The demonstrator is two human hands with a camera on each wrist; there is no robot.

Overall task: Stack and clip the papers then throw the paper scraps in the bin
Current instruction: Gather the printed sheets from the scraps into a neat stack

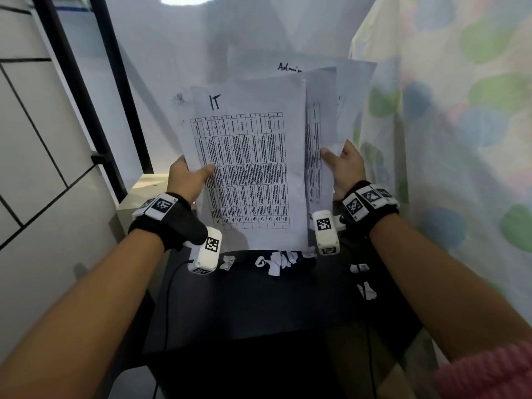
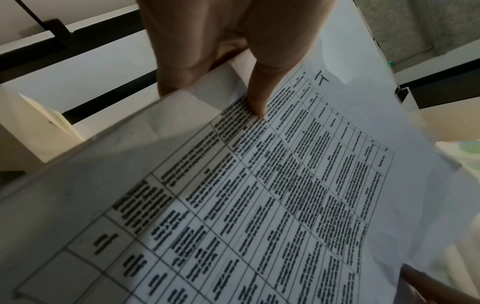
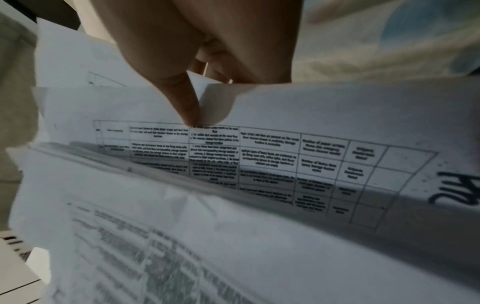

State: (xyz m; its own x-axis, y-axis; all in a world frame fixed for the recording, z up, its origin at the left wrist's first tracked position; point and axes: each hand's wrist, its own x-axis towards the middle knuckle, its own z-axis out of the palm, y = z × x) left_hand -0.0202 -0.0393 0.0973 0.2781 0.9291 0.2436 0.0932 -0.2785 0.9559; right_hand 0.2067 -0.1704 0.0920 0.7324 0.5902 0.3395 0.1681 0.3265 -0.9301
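Stacking step: papers (image 1: 247, 168) pinched by left hand (image 1: 187, 177) and right hand (image 1: 344, 165), edges uneven; squaring needed, scraps (image 1: 276, 262) untouched.

Both forearms reach forward, left hand (image 1: 188, 175) and right hand (image 1: 344, 165) raised, thumbs pinching against curled fingers (image 2: 179, 67).

the worktop (image 1: 259, 306) is dark, nearly black, and runs out ahead under the raised arms. crumpled white paper scraps (image 1: 276, 262) lie on it in a loose row toward its far side, most bunched near the middle, one (image 1: 227, 262) just left of them, two more (image 1: 366, 289) off to the right, apart from the rest.
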